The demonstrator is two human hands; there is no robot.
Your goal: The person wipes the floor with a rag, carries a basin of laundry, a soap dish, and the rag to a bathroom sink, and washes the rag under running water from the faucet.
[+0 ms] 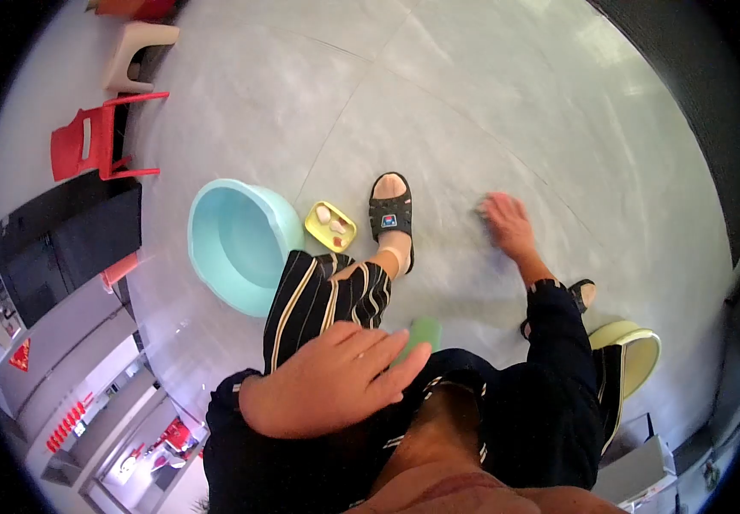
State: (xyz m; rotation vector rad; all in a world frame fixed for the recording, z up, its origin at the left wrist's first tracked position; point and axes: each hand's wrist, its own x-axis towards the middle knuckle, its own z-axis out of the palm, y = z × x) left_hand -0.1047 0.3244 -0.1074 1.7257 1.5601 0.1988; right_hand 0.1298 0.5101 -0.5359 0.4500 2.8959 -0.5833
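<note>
Green bar (424, 332) above the lap, between the fingers of the left hand (331, 373), its grip loosely closed; the right hand (509, 227) over the floor (464, 111), its grip open; farther off, a yellow dish (322, 231) beside the blue tub (245, 240)

No text, brand or number can be read. The blue, white and red patch (389, 221) on the strap of the black sandal (378, 209) bears marks too small to make out, as does the red wall hanging (20, 355) at the left.
</note>
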